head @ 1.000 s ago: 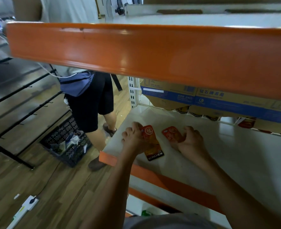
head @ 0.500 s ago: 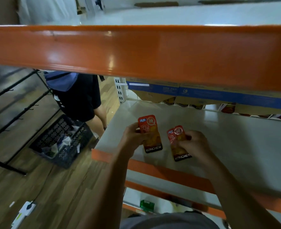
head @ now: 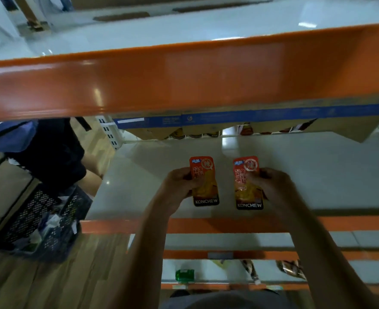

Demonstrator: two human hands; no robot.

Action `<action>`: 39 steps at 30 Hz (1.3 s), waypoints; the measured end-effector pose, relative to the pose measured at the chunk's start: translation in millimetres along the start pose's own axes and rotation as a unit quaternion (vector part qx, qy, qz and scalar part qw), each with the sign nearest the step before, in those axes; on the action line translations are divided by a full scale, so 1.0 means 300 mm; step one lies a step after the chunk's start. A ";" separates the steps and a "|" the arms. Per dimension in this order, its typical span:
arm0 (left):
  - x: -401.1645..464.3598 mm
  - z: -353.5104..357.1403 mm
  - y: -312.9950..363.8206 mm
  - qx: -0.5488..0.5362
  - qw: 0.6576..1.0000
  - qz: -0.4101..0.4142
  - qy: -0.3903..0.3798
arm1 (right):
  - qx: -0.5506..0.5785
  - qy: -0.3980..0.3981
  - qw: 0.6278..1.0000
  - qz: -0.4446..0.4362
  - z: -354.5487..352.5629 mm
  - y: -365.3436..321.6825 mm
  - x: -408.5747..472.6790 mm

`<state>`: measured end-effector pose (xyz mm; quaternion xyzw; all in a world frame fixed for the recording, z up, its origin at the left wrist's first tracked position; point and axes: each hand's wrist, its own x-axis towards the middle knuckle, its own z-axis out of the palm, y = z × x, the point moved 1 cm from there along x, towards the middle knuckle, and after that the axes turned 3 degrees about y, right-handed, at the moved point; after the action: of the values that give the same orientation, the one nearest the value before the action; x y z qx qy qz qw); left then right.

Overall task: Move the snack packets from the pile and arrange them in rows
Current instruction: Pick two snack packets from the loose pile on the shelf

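Our left hand point(head: 179, 186) and right hand point(head: 271, 186) each grip a packet, left packet point(head: 204, 181) and right packet point(head: 247, 184), now drawn level side by side over the shelf point(head: 318, 175), probably starting a row.

Both my forearms are bare, no sleeves showing, nothing on the wrists or on my left hand point(head: 177, 184) or right hand point(head: 273, 186). Dark grey top at the bottom edge.

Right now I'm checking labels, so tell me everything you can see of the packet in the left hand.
The left packet is a flat, glossy orange-red pouch with rounded corners, a round emblem at top and a black KONCHEW band at the bottom. It is held upright, face to the camera, over the white shelf. The left hand grips its left edge.
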<state>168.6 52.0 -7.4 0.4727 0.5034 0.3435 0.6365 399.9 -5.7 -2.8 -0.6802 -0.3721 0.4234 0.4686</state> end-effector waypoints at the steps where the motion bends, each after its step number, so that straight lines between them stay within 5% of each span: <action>1: 0.001 0.039 0.002 0.012 1.000 0.000 -0.015 | -0.008 0.009 1.000 -0.007 -0.040 0.008 -0.012; 8: -0.028 0.356 0.004 0.040 0.994 -0.002 -0.102 | 0.129 0.079 0.988 0.016 -0.374 0.068 -0.123; 23: -0.162 1.110 -0.090 0.051 0.980 -0.020 -0.192 | 0.147 0.243 0.958 0.030 -1.042 0.290 -0.397; 39: -0.193 1.781 -0.195 0.119 0.915 -0.062 -0.380 | 0.212 0.436 0.870 0.085 -1.536 0.527 -0.602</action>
<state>667.6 -156.2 -19.9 0.6072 0.2889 0.0351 0.7393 777.6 -362.1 -19.2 -0.7087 0.0281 0.1906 0.6787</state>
